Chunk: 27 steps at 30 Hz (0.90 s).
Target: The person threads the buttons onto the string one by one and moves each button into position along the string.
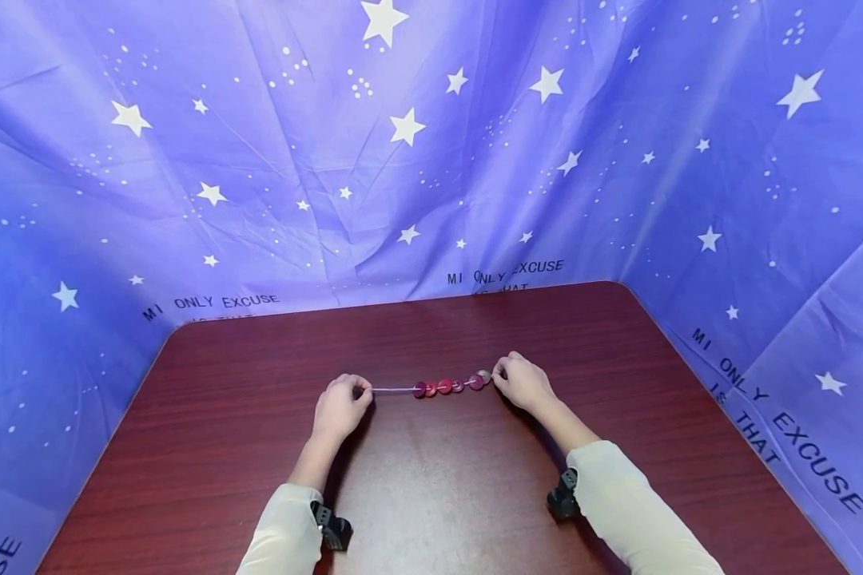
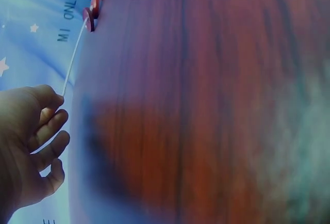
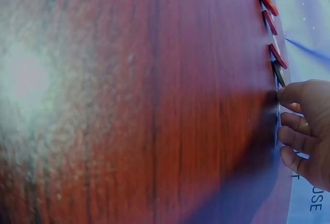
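Observation:
A white cord (image 1: 394,390) stretches almost straight between the two hands, threaded through several red and purple buttons (image 1: 444,386). Thumb and forefinger of the left hand (image 1: 341,406) pinch its left end; the left wrist view shows the cord (image 2: 75,59) running taut from the fingertips to the first button (image 2: 88,20). At the other end, the right hand (image 1: 523,383) pinches the string right beside a greyish button (image 3: 278,73); I cannot tell whether the fingertips hold that button or the cord. The buttons sit bunched toward the right hand, with bare cord on the left.
Both hands are over a dark red wood-grain table (image 1: 259,447) with rounded far corners. A blue-purple curtain (image 1: 316,160) with white stars and printed lettering surrounds its back and sides. Black wrist cameras (image 1: 563,497) are strapped at the pale sleeves (image 1: 629,503).

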Available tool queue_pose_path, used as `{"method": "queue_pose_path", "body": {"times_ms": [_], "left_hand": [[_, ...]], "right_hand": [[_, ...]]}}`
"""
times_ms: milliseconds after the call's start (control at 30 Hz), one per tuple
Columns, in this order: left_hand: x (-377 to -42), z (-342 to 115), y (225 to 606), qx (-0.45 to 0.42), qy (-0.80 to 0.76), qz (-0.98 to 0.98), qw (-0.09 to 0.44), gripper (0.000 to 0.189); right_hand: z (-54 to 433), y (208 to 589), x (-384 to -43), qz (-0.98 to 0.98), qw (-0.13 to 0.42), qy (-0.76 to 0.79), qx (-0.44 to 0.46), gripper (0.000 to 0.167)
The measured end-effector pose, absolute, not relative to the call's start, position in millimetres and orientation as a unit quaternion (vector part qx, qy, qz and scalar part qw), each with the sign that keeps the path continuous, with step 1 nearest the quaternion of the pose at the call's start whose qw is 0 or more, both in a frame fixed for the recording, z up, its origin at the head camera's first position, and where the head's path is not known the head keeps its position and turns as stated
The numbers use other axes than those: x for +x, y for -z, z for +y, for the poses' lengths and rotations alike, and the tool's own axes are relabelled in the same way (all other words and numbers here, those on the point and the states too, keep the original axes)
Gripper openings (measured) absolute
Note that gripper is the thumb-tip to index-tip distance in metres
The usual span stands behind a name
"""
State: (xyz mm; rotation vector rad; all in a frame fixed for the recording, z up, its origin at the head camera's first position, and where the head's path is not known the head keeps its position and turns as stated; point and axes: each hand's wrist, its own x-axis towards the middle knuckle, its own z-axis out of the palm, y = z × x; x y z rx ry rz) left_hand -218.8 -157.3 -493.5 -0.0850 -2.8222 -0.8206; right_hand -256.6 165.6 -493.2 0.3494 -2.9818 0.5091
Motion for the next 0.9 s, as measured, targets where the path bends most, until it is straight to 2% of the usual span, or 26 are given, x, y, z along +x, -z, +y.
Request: {"method": "queue_pose_path", "body": {"times_ms": [567, 900], "left_hand": [[-216.5, -168.0, 495.5, -0.014, 0.252, -0.964, 0.083, 0.008], [-215.6, -167.0, 497.3, -0.019, 0.259, -0.965, 0.048, 0.004]], "right_hand": [[151.0, 488.1, -256.0, -0.977, 0.04, -0.171, 0.123, 0.008], [155.4, 490.0, -255.5, -0.973, 0.037, -0.19, 0.123, 0.007]]}}
